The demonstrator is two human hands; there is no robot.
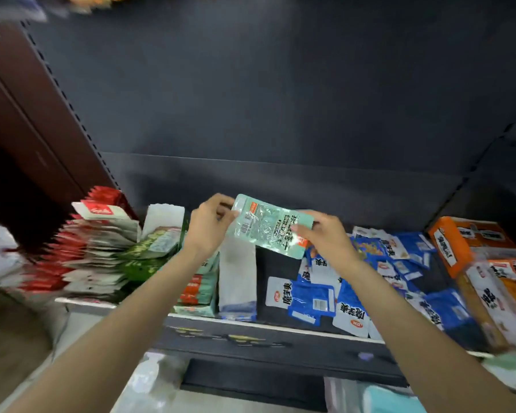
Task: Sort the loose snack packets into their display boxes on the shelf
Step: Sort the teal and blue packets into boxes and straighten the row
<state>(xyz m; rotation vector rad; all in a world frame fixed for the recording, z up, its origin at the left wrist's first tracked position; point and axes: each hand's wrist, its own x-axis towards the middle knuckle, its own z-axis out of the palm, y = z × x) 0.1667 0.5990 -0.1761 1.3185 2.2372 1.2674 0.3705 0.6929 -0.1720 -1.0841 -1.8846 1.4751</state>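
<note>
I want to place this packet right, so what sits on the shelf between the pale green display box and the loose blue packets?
In the head view, a white display box stands there, with bare dark shelf beside it.

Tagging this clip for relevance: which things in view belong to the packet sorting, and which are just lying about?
Part of the job:
- pale green packet, held by left hand and right hand
- loose blue packets on the shelf
- green display box
- orange display boxes

Just lying about:
- brown cabinet
- blurred items on the shelf above
</note>
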